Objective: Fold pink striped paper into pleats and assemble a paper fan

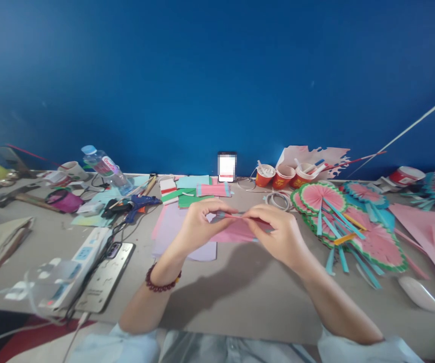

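Observation:
My left hand (199, 222) and my right hand (275, 229) are raised over the middle of the table, thumbs and fingertips pinched. Between them they hold a narrow strip of folded pink paper (236, 216), with a bit of blue at its left end. Most of the strip is hidden by my fingers. Under and behind my hands lie a lilac paper sheet (187, 248) and pink paper. Farther back, a pleated pink paper piece (213, 189) with blue edges rests on green paper (189, 200).
A phone (227, 167) stands against the blue wall. Red cups (264, 176) hold tools, right of it. Watermelon-patterned paper fans (376, 242) lie at right near a white mouse (418, 293). Left are a power strip (83, 262), another phone (106, 277) and a tilted bottle (106, 166).

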The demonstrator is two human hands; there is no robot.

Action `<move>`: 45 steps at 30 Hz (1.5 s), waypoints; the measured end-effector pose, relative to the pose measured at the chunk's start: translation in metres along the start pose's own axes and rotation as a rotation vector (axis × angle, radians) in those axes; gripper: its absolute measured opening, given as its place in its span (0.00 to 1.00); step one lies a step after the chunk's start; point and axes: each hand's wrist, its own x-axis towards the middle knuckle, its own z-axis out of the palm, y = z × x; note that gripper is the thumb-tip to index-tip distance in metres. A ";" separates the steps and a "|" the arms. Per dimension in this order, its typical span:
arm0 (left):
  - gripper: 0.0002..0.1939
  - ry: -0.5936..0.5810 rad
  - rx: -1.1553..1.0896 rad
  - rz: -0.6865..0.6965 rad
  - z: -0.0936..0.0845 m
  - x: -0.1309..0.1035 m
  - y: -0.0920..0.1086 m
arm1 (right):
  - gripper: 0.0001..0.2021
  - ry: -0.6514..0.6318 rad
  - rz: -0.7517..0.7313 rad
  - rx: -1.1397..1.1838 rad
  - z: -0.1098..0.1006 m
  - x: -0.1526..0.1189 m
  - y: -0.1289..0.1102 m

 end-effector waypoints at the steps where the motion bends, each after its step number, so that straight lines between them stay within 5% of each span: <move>1: 0.05 0.004 0.019 0.015 0.000 -0.001 0.001 | 0.09 0.008 -0.020 -0.017 0.000 -0.001 0.000; 21: 0.05 0.062 0.019 -0.004 -0.013 0.004 -0.004 | 0.07 -0.010 0.084 -0.015 -0.011 0.002 0.003; 28: 0.04 -0.008 -0.007 -0.085 -0.013 0.006 -0.009 | 0.06 -0.026 0.136 0.033 -0.007 0.003 0.005; 39: 0.05 -0.054 0.487 0.227 -0.004 -0.001 -0.003 | 0.06 -0.118 0.084 -0.132 0.006 0.004 0.008; 45: 0.09 -0.031 0.521 0.202 0.002 -0.001 -0.003 | 0.06 -0.129 0.066 -0.125 0.007 0.005 0.009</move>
